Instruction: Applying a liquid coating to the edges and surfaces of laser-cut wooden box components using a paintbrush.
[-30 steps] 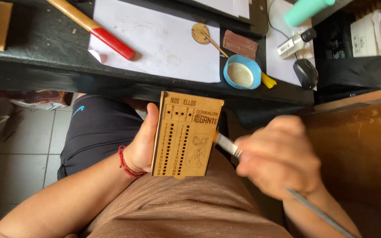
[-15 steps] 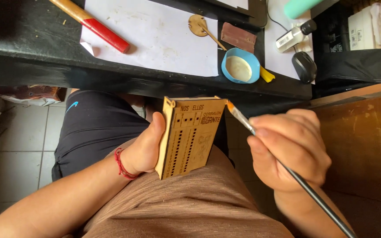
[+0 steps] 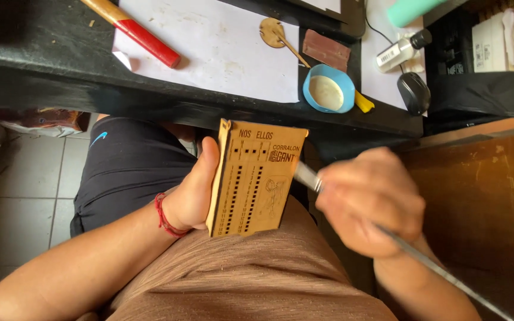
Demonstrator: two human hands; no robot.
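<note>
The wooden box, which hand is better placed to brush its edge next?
Probably the right hand: it grips the brush, whose tip sits at the wooden box's right edge. The left hand is occupied, clasping the box upright from its left side.

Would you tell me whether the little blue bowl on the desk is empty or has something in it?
Not empty: the blue bowl stands upright on the desk, with a pale cream layer covering its bottom. What the substance is cannot be told.

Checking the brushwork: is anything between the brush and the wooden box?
Nothing visible. The right hand holds the brush with its metal end at the right edge of the wooden box, which the left hand holds. The tip itself is hidden behind the box.
</note>
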